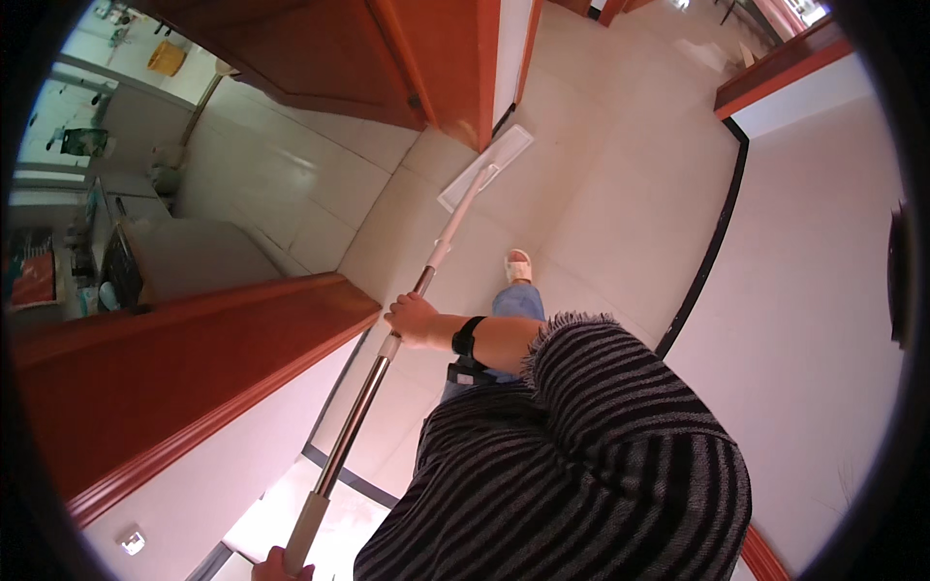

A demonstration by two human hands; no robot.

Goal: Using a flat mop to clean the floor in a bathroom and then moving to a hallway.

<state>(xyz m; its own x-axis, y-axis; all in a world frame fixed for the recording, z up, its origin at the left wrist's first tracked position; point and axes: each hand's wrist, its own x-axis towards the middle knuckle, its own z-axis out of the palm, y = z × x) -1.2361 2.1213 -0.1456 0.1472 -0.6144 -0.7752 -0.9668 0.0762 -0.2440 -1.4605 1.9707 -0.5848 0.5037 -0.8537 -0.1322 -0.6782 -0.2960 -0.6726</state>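
Note:
A flat mop with a telescopic metal and light plastic pole runs diagonally across the view. Around the middle of the pole (363, 399) my right hand (411, 319) is closed, a black band on the wrist. Low at the left, my left hand (282, 565) grips the pole's end; the picture's rim cuts part of it off. The white rectangular mop head (465, 185) lies flat on the tiled floor (617, 181), close to the foot of a wooden door frame. My foot in a light slipper (519, 270) is behind the mop head.
An open wooden door (327, 58) and its frame (218, 327) stand at the left, with a kitchen-like room beyond. A white wall (799, 290) with a black skirting (708, 254) runs along the right. A yellow basket (166, 58) is at the far upper left.

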